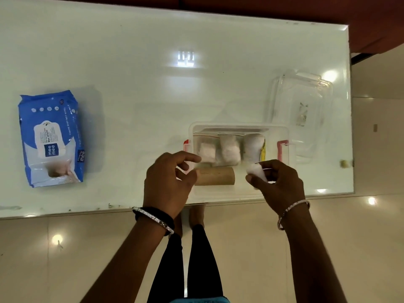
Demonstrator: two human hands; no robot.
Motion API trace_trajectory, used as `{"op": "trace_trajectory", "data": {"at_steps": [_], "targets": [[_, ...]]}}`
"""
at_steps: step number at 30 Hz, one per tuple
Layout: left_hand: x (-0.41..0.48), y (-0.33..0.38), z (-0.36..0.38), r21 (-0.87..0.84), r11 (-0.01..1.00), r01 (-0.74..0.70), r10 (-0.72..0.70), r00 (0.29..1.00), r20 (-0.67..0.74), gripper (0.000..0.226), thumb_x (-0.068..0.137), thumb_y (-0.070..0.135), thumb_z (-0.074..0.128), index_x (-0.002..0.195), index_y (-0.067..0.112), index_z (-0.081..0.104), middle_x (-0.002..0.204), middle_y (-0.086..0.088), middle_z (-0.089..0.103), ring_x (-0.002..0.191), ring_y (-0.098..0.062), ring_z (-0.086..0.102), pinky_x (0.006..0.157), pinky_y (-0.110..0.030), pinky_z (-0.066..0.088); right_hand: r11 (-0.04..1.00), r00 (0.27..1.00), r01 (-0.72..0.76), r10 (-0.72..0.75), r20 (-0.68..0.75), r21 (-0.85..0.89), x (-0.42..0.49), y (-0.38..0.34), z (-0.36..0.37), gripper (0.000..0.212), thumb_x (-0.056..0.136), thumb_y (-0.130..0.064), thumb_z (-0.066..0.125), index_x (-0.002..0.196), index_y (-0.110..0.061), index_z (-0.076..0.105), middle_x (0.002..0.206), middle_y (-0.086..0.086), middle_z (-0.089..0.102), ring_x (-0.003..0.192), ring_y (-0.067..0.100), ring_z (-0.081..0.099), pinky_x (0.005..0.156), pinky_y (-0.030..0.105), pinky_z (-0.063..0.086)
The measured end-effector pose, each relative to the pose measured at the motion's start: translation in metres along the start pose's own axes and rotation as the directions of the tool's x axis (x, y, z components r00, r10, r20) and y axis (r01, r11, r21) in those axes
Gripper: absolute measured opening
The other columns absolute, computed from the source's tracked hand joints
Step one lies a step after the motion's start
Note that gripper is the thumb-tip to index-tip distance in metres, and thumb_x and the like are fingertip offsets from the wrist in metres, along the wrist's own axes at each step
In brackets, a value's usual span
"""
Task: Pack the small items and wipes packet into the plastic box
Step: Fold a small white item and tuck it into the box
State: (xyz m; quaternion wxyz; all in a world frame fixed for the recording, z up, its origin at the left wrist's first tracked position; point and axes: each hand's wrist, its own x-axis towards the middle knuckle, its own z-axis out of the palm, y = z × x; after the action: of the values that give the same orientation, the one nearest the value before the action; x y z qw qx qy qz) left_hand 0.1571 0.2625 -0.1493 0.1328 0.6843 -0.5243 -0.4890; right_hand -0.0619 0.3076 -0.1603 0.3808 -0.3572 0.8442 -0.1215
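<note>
Clear rectangular plastic box [239, 127] with red side latches near the front edge of the white glossy table [153, 62], holding white wrapped bundles [229, 149] and a brown cardboard tube [215, 176]. Left hand [168, 182] over the box's left end, fingers loosely curled, apart. Right hand [277, 184] pinching a white cotton wad [255, 171]. Blue wipes packet [51, 138] far left, outside the box. Clear lid [299, 110] beside the box.

Your glossy white tabletop [153, 95] carried a blue wipes packet [51, 138] at left, the clear plastic box [239, 127] near you, its lid [299, 110] at right.
</note>
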Motion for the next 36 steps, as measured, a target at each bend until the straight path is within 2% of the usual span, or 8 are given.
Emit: {"op": "trace_trajectory", "data": {"at_steps": [3,9,14,19,22,29,33,36], "targets": [[0.003,-0.006,0.002,0.125,0.991,-0.039,0.043,0.999,-0.031,0.028,0.081,0.019,0.074,0.102,0.037,0.072,0.097,0.004,0.054,0.077,-0.008,0.060,0.065,-0.013,0.048,0.990,0.995,-0.098,0.095,-0.033,-0.103,0.012,0.007,0.010,0.034,0.070,-0.032,0.085,0.095,-0.017,0.069,0.086,0.003,0.075,0.082,0.022,0.071,0.075,0.028,0.052],[0.005,-0.011,0.002,0.092,0.995,-0.039,0.041,0.999,-0.020,0.033,0.078,0.013,0.076,0.101,0.037,0.072,0.108,0.006,0.059,0.086,-0.008,0.064,0.067,-0.004,0.041,0.918,0.989,-0.148,0.133,-0.067,-0.368,0.028,-0.004,0.032,0.036,0.074,-0.045,0.079,0.075,-0.011,0.066,0.069,0.003,0.060,0.085,0.030,0.067,0.064,0.027,0.037],[0.007,-0.013,0.002,0.015,1.000,-0.017,0.017,1.000,-0.003,0.033,0.079,0.011,0.075,0.097,0.038,0.072,0.103,0.011,0.065,0.078,0.000,0.067,0.063,0.001,0.042,0.834,0.976,-0.199,0.213,-0.031,-0.515,0.036,-0.008,0.049,0.042,0.081,-0.047,0.071,0.099,-0.009,0.069,0.100,0.013,0.071,0.098,0.032,0.068,0.078,0.034,0.052],[0.009,-0.020,0.001,-0.083,0.997,0.006,-0.002,0.999,0.043,0.030,0.082,0.009,0.072,0.099,0.034,0.074,0.102,0.011,0.068,0.076,-0.002,0.069,0.055,-0.010,0.046,0.799,0.966,-0.211,0.259,0.006,-0.563,0.035,-0.016,0.051,0.038,0.087,-0.037,0.068,0.111,-0.009,0.065,0.114,0.016,0.067,0.108,0.035,0.064,0.090,0.040,0.049],[0.010,-0.028,-0.007,-0.149,0.989,0.002,0.005,0.999,0.045,0.026,0.087,0.008,0.066,0.097,0.029,0.076,0.099,0.011,0.072,0.076,-0.001,0.070,0.064,-0.006,0.049,0.761,0.968,-0.212,0.251,-0.023,-0.613,0.027,-0.028,0.042,0.030,0.089,-0.026,0.065,0.115,-0.010,0.060,0.120,0.017,0.063,0.112,0.039,0.062,0.091,0.042,0.048],[0.010,-0.062,-0.049,-0.283,0.956,0.079,-0.113,0.988,-0.107,0.020,0.088,0.012,0.065,0.093,0.029,0.075,0.090,0.010,0.075,0.084,-0.010,0.072,0.084,-0.034,0.059,0.824,0.991,0.018,-0.088,-0.097,-0.566,-0.001,-0.082,0.040,0.022,0.087,-0.034,0.062,0.082,-0.016,0.073,0.087,0.012,0.071,0.076,0.036,0.062,0.059,0.023,0.035],[0.007,-0.088,-0.082,-0.430,0.895,0.116,-0.223,0.953,-0.207,0.024,0.089,0.007,0.063,0.089,0.029,0.072,0.089,0.001,0.075,0.083,-0.020,0.073,0.084,-0.046,0.059,0.784,0.944,0.279,-0.329,0.010,-0.555,-0.010,-0.127,0.084,0.024,0.089,-0.035,0.060,0.078,-0.015,0.069,0.081,0.006,0.072,0.082,0.032,0.066,0.064,0.030,0.039],[0.005,-0.107,-0.100,-0.497,0.857,0.134,-0.301,0.914,-0.272,0.024,0.089,0.006,0.063,0.088,0.028,0.072,0.090,0.000,0.075,0.084,-0.023,0.073,0.086,-0.048,0.058,0.746,0.902,0.338,-0.430,-0.028,-0.573,-0.010,-0.148,0.108,0.025,0.089,-0.037,0.059,0.077,-0.017,0.066,0.073,0.003,0.071,0.075,0.029,0.067,0.063,0.028,0.037]]}}
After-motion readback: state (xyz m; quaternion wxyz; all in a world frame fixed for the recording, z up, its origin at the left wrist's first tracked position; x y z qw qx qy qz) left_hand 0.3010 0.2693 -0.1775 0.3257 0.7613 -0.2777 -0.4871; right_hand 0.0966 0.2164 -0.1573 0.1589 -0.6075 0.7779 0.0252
